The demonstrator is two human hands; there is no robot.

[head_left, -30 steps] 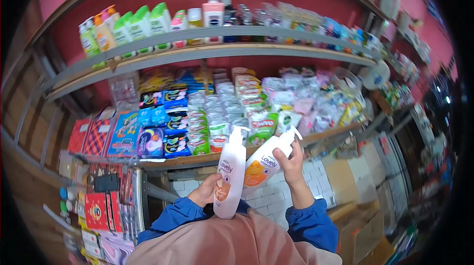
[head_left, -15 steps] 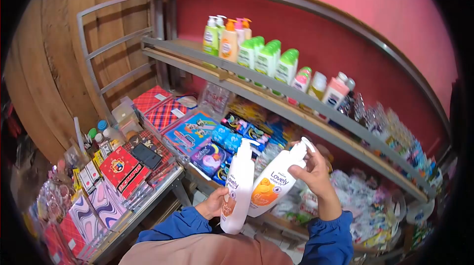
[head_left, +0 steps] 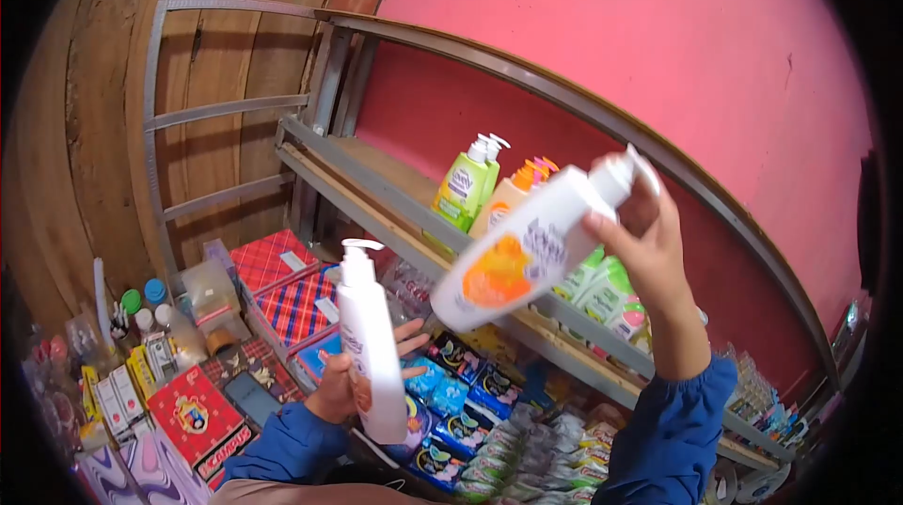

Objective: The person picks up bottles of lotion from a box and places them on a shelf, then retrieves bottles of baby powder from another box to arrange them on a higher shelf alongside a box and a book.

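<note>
1. The right hand (head_left: 649, 237) is raised high, its fingers closed around the neck of a white pump bottle (head_left: 527, 256) with an orange label. The bottle is tilted, pump end up and to the right, base down and to the left, in front of the upper shelf (head_left: 376, 187).
2. The left hand (head_left: 353, 383) is lower, wrapped around the bottom half of a second white bottle (head_left: 369, 345), which stands nearly upright with its pump on top. The fingertips show at the bottle's right edge.
3. The two bottles are apart, the raised one above and to the right of the other.
4. On the upper shelf, just behind the raised bottle, stand a green bottle (head_left: 461, 187) and an orange one (head_left: 503, 204).
5. Below, the lower shelf holds red plaid boxes (head_left: 282, 279) and blue packets (head_left: 461, 402). A red box (head_left: 199, 416) lies at the lower left.
6. Both sleeves are blue.
</note>
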